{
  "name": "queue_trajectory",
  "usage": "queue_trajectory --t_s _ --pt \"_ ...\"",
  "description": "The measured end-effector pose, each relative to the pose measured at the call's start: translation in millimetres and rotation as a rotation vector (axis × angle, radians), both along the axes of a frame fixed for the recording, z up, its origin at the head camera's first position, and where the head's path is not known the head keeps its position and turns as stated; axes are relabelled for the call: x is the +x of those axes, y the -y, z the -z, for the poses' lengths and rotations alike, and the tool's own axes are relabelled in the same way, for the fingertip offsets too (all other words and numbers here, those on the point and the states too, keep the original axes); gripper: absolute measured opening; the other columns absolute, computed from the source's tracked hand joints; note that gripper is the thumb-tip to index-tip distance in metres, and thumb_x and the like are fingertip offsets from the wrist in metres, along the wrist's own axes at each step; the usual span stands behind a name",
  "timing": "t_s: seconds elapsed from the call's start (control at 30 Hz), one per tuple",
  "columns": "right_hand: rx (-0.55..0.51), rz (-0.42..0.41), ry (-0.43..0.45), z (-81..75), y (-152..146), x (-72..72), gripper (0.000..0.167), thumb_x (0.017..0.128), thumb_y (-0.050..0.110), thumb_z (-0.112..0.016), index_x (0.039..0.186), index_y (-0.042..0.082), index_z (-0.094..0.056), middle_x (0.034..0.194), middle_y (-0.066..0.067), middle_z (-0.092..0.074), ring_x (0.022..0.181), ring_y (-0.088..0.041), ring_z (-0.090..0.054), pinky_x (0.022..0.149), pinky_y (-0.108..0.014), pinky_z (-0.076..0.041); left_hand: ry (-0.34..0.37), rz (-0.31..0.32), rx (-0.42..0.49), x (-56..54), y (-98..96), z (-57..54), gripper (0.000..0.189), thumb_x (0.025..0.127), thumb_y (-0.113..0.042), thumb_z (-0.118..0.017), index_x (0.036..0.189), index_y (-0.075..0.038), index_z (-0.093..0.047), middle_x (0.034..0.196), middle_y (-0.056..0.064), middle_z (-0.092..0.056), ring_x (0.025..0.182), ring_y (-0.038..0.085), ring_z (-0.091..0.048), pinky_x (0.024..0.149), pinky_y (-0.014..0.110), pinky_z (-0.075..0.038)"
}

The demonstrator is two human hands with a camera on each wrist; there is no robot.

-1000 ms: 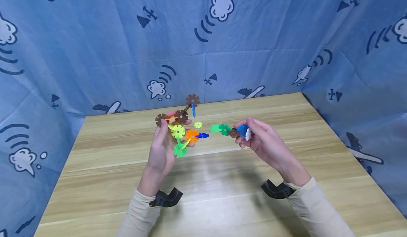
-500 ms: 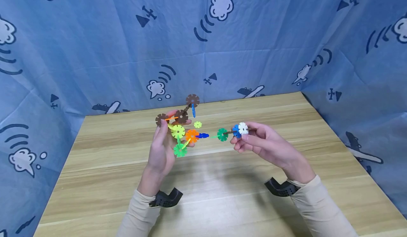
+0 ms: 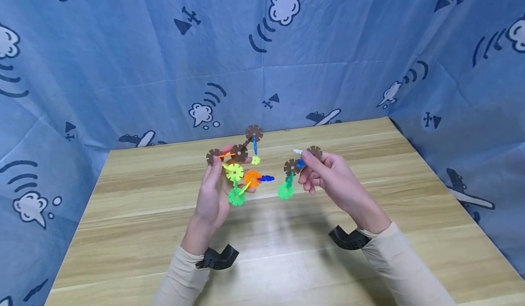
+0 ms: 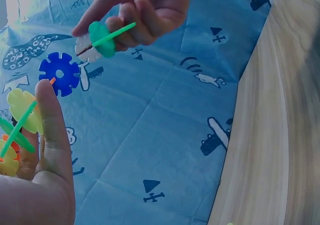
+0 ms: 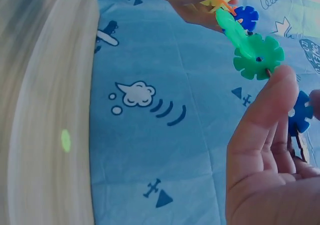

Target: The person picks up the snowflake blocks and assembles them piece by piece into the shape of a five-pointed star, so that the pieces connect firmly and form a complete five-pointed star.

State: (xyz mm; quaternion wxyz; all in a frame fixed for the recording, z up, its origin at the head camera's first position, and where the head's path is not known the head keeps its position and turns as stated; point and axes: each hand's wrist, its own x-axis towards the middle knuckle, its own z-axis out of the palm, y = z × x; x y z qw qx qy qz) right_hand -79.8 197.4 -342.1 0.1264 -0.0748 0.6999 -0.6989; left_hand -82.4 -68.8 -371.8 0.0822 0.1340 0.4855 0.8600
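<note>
My left hand [image 3: 212, 199] holds a branching chain of slotted interlocking discs, its thumb against a brown disc [image 3: 214, 156]. The chain also has a yellow disc [image 3: 234, 172], a green disc [image 3: 236, 196] and an orange disc [image 3: 252, 178]. A dark blue disc [image 3: 267, 178] juts from it to the right. To the right, my right hand [image 3: 338, 178] pinches a shorter chain near its blue disc [image 3: 301, 163]. Its light green disc [image 3: 285, 190] hangs lowest, below a brown disc [image 3: 292, 167]; a white disc [image 3: 297, 151] shows edge-on. A gap separates the two chains in the head view.
A loose yellow-green disc [image 5: 66, 141] lies on the wooden table [image 3: 135, 233]. Blue printed cloth [image 3: 229, 46] hangs behind the table and along its sides. Each wrist carries a black camera mount [image 3: 348, 238].
The right hand has turned its chain, so the green end that pointed left now hangs down and the white disc faces up edge-on. The left hand has shifted slightly right with its chain.
</note>
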Motion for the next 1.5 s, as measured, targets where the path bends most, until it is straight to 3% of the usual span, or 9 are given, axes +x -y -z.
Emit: queue_trajectory --t_s 0.23,0.43,0.8,1.07,1.17,1.3,1.5 --pt "0.011 0.063 0.006 -2.2 12 -1.5 0.032 0.104 0.036 -0.058 0.095 0.005 -0.062 0.069 0.0 -0.065 0.058 -0.012 -0.058 0.053 -0.023 -0.049 -0.011 -0.009 -0.016 -1.1 -1.1 0.1 0.047 0.109 -0.048 -0.031 0.144 -0.019 -0.041 0.129 0.009 -0.059 0.117 0.023 -0.056 0.077 0.037 -0.061" --pt "0.113 0.067 -0.01 0.3 21 2.6 0.034 0.102 0.033 -0.061 0.098 -0.001 -0.064 0.069 -0.003 -0.065 0.058 -0.014 -0.058 0.054 -0.027 -0.052 -0.018 -0.01 -0.009 -1.5 -2.3 -1.3 0.046 0.109 -0.049 -0.03 0.143 -0.021 -0.042 0.127 0.008 -0.061 0.112 0.022 -0.06 0.074 0.039 -0.062" --pt "0.111 0.075 -0.021 0.2 25 3.1 0.034 0.102 0.034 -0.062 0.097 0.0 -0.062 0.069 -0.004 -0.065 0.058 -0.014 -0.057 0.053 -0.026 -0.051 -0.021 0.005 -0.008 -1.1 -5.2 -0.2 0.043 0.109 -0.047 -0.03 0.142 -0.022 -0.045 0.124 0.006 -0.064 0.103 0.017 -0.061 0.069 0.038 -0.063" --pt "0.076 0.127 -0.035 0.0 22 2.8 0.033 0.103 0.034 -0.06 0.093 0.003 -0.062 0.068 -0.002 -0.063 0.057 -0.013 -0.057 0.053 -0.025 -0.051 -0.01 -0.035 -0.027 -0.3 -5.1 0.2 0.044 0.109 -0.045 -0.031 0.142 -0.019 -0.044 0.131 0.01 -0.058 0.127 0.021 -0.053 0.097 0.031 -0.052" --pt "0.005 0.173 -0.047 -0.7 21 1.6 0.033 0.103 0.036 -0.06 0.09 0.005 -0.062 0.067 -0.001 -0.062 0.057 -0.013 -0.056 0.053 -0.024 -0.05 -0.019 -0.028 -0.024 -0.5 -4.5 1.0 0.045 0.11 -0.045 -0.031 0.143 -0.017 -0.043 0.128 0.009 -0.059 0.12 0.023 -0.056 0.092 0.034 -0.056" --pt "-0.089 0.204 -0.048 -0.6 22 -0.1 0.035 0.102 0.039 -0.06 0.089 0.007 -0.062 0.067 0.0 -0.061 0.057 -0.012 -0.056 0.053 -0.022 -0.049 -0.029 -0.006 -0.017 -0.3 -4.3 2.2 0.045 0.11 -0.046 -0.03 0.143 -0.018 -0.042 0.124 0.008 -0.061 0.108 0.021 -0.058 0.075 0.038 -0.062" --pt "-0.132 0.228 -0.048 0.3 24 -1.6 0.037 0.102 0.041 -0.061 0.087 0.006 -0.062 0.068 0.0 -0.062 0.058 -0.012 -0.057 0.054 -0.021 -0.05 -0.035 0.023 -0.005 -0.5 -5.8 3.2 0.044 0.11 -0.045 -0.029 0.143 -0.019 -0.041 0.125 0.008 -0.059 0.103 0.021 -0.059 0.072 0.04 -0.062"
